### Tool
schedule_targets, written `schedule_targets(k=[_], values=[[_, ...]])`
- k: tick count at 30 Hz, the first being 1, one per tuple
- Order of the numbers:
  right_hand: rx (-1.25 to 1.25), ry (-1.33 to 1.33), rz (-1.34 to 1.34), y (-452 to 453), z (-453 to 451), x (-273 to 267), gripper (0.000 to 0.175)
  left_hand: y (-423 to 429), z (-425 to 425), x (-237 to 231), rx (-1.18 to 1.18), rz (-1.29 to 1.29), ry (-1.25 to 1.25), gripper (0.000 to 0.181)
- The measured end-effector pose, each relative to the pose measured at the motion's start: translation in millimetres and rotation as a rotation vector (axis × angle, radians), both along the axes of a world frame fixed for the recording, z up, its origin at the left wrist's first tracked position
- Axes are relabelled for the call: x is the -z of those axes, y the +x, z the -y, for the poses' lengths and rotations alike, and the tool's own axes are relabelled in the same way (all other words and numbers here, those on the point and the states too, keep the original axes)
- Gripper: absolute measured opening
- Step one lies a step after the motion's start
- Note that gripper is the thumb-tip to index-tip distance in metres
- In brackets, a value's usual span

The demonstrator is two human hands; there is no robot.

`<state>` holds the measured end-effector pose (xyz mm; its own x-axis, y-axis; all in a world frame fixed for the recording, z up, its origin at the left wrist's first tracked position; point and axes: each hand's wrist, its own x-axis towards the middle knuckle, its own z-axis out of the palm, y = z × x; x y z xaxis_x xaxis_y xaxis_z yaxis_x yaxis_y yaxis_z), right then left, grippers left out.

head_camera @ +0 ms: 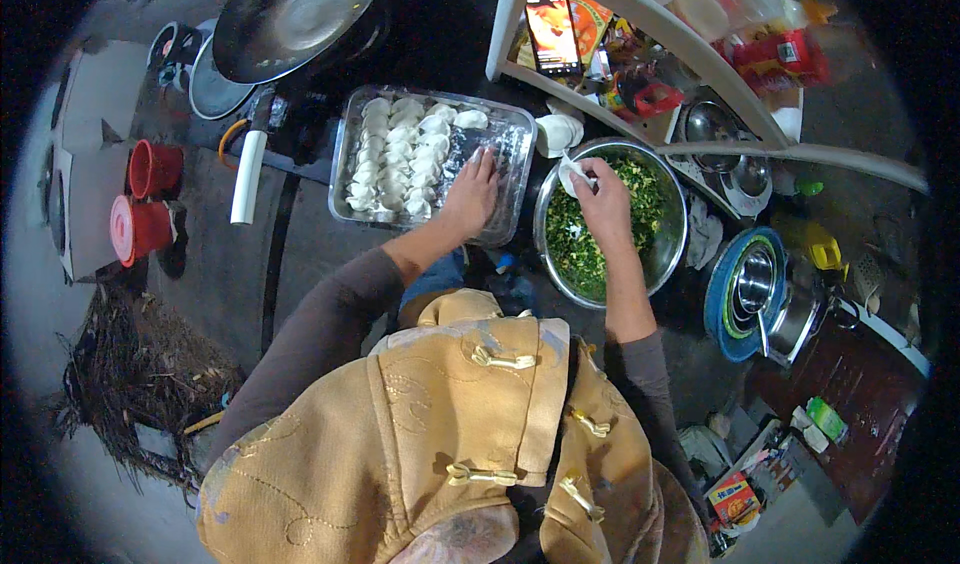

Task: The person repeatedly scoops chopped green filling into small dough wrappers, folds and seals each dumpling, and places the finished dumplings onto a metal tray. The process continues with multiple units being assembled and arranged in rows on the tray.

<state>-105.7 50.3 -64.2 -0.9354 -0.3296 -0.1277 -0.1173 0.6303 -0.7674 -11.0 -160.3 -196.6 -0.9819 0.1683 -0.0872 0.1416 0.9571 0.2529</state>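
My left hand (472, 193) lies palm down in a clear plastic tray (508, 220), its fingertips on the floured bottom and nothing seen in its grasp. To its left, folded dumplings (397, 151) stand in overlapping rows, and one dumpling (471, 119) sits near the tray's far side. Pinched in my right hand (606, 200) is a white dumpling wrapper (571, 176), partly hidden by the fingers. That hand is over a steel bowl (673, 245) of chopped green filling (637, 181). Beyond the bowl's far left rim is a stack of round wrappers (559, 135).
A wok (300, 24) is at the far left, near a white-handled tool (249, 178). A white rack (637, 16) behind the bowl holds a lit phone (553, 33) and packets. Nested basins (742, 294) stand at right, red buckets (156, 168) at left.
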Motion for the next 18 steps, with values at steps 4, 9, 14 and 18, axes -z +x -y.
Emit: schedule_targets(k=[4,9,14,18], values=[[-0.019,-0.136,0.045,-1.1,7.3,6.2,0.017,28.1,-3.3,-12.9,-0.239,0.057,-0.051,0.063],[-0.076,-0.112,0.063,-2.8,13.2,8.2,0.018,0.7,1.0,-3.1,-0.167,-0.018,0.198,0.057],[-0.089,-0.110,0.144,-3.7,14.4,4.6,0.021,-18.6,2.5,1.3,-0.379,0.179,0.325,0.045],[-0.079,-0.318,0.283,-1.4,13.8,1.6,0.023,-10.8,-8.8,-25.6,-0.362,-0.235,0.337,0.043]])
